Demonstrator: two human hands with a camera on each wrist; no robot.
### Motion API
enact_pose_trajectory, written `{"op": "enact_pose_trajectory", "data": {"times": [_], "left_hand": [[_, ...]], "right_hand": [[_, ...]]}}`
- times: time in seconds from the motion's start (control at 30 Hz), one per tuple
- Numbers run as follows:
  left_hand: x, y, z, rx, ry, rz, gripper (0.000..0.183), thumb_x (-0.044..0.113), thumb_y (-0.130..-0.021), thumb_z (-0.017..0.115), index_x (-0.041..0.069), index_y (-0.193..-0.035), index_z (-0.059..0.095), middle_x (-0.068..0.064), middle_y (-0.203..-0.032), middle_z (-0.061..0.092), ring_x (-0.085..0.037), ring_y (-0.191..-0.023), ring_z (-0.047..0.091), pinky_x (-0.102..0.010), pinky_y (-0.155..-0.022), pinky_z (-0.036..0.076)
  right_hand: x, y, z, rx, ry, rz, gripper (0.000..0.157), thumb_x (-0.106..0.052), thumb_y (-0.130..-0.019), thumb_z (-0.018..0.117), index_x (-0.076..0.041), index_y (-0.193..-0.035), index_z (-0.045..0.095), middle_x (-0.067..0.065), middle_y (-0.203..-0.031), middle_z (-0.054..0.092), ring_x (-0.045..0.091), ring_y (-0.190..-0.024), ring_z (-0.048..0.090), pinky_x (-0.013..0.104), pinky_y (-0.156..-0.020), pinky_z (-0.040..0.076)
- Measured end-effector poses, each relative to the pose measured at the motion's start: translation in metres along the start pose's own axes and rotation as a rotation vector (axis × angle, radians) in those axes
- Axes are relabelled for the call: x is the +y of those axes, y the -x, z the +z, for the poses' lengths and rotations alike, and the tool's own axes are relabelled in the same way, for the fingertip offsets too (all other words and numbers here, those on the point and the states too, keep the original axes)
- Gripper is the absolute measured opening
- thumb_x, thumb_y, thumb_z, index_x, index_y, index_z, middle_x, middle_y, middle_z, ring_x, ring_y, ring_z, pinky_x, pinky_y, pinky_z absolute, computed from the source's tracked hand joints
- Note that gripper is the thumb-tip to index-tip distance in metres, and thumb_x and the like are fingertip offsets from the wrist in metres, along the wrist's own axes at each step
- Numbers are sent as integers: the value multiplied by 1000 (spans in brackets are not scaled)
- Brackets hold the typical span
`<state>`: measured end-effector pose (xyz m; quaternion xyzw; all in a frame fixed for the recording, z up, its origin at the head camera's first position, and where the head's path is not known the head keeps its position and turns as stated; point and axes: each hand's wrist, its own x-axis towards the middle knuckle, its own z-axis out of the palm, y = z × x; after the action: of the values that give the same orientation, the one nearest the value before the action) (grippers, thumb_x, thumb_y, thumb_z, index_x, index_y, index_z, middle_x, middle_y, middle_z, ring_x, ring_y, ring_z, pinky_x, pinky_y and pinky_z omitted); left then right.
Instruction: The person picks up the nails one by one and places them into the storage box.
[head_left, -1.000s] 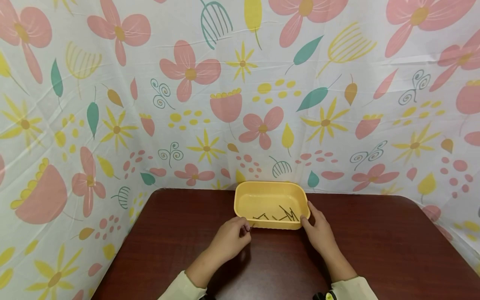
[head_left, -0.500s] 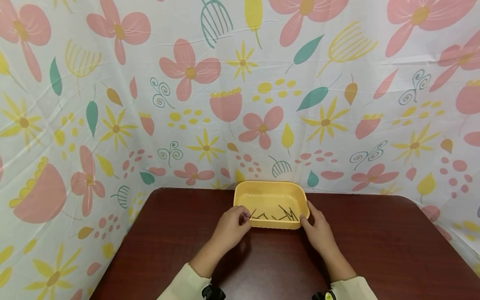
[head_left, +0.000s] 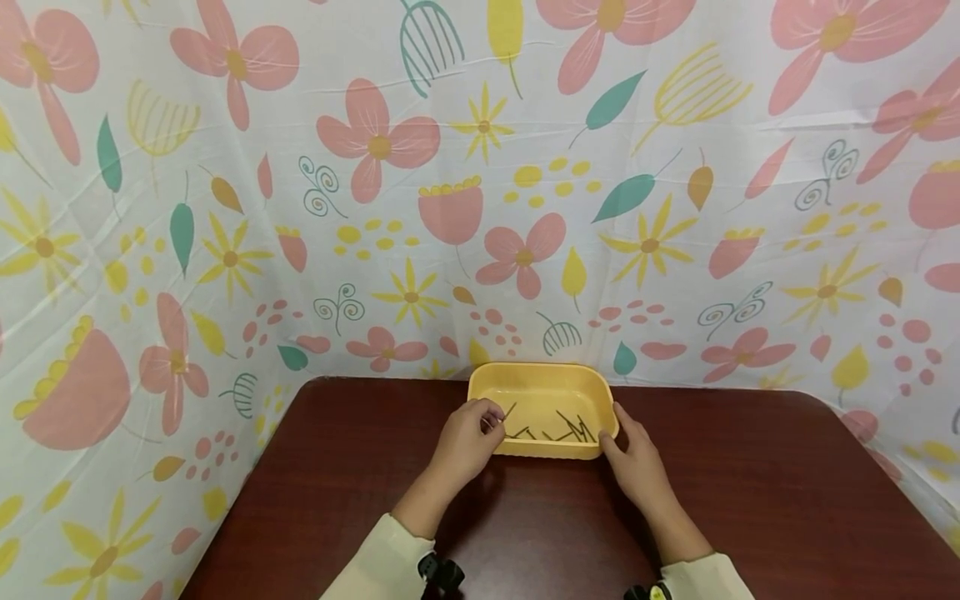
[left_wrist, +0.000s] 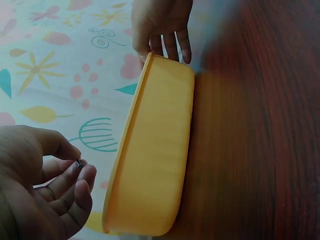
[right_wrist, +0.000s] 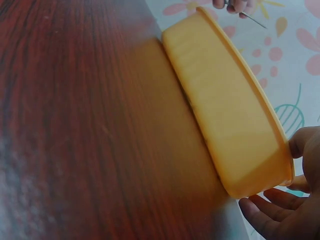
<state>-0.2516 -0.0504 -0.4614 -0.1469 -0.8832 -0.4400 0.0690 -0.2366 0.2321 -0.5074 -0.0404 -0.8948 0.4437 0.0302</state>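
A yellow plastic tray (head_left: 551,450) sits on the table near its back edge. Several nails (head_left: 581,429) lie loose on the tray's floor, mostly toward the right. My left hand (head_left: 467,437) pinches a single nail (right_wrist: 257,21) between thumb and fingers, above the tray's near left corner. In the left wrist view, only the nail's head end shows at the fingertips of the left hand (left_wrist: 47,182). At the tray's right end my right hand (head_left: 637,458) grips it, thumb at the near rim and fingers along the side, as the right wrist view (right_wrist: 295,200) also shows.
The dark red-brown wooden table (head_left: 360,442) carries the tray. Directly behind it hangs a white cloth (head_left: 675,317) printed with flowers and leaves, which also runs along the left side. A black wrist camera (head_left: 441,575) sits on the left sleeve.
My left hand has moved forward and up from below the near rim to above the tray's corner, with the nail in its fingers. The right hand and the tray have stayed put.
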Motion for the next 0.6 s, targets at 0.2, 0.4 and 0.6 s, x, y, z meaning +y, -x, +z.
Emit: {"op": "enact_pose_trajectory", "data": {"times": [0.2, 0.4, 0.6], "left_hand": [[-3, -5, 2, 26, 25, -15, 9, 12, -92, 63, 14, -97, 70, 3, -91, 63, -9, -80, 60, -23, -70, 51], [-7, -10, 4, 55, 32, -38, 10, 11, -91, 63, 12, -98, 71, 2, -91, 63, -7, -79, 59, -22, -68, 49], [-6, -11, 3, 66, 59, -42, 9, 11, -92, 63, 12, -97, 71, 1, -90, 64, -8, -78, 59, -23, -68, 49]], "right_hand": [[1, 0, 0, 2, 6, 1, 67, -30, -107, 49, -10, -163, 18, 29, -160, 29, 47, -149, 27, 65, -119, 24], [0, 0, 1, 12, 14, -11, 67, -30, -106, 49, -9, -163, 20, 30, -158, 31, 49, -147, 30, 66, -117, 25], [-2, 1, 1, 6, 4, -6, 66, -30, -107, 49, -10, -163, 19, 28, -159, 30, 47, -148, 28, 66, -118, 25]]}}
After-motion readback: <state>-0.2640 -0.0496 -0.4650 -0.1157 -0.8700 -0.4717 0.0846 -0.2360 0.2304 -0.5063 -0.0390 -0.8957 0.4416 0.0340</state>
